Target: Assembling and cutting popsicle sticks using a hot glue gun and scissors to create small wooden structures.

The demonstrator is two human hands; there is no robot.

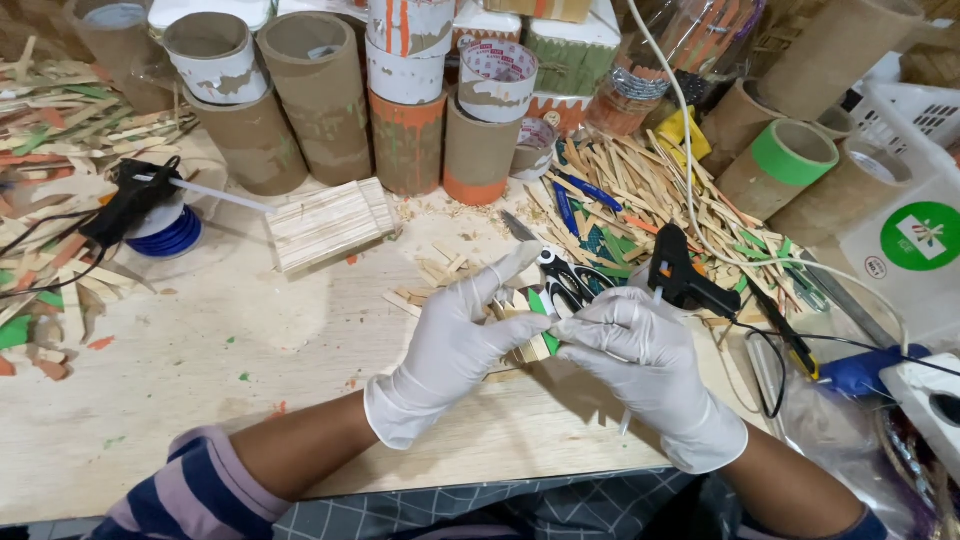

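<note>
Both my hands wear white gloves over a wooden worktable (pixel 200 360). My left hand (pixel 455 345) and my right hand (pixel 640 365) meet at the middle, pinching a small piece made of wooden craft sticks (pixel 535 345) with a green tip. My right hand also holds a thin white stick (pixel 627 420) that points down past the palm. Just beyond my fingers lie black-handled scissors (pixel 565 280) and a black glue gun (pixel 685 280) with a white cable.
A second black glue gun (pixel 135 200) rests at the left beside a blue spool. A block of stacked wooden sticks (pixel 330 222) lies mid-table. Cardboard tubes (pixel 320 90) line the back. Loose craft sticks (pixel 640 190) pile up right. A white basket (pixel 915 230) stands at far right.
</note>
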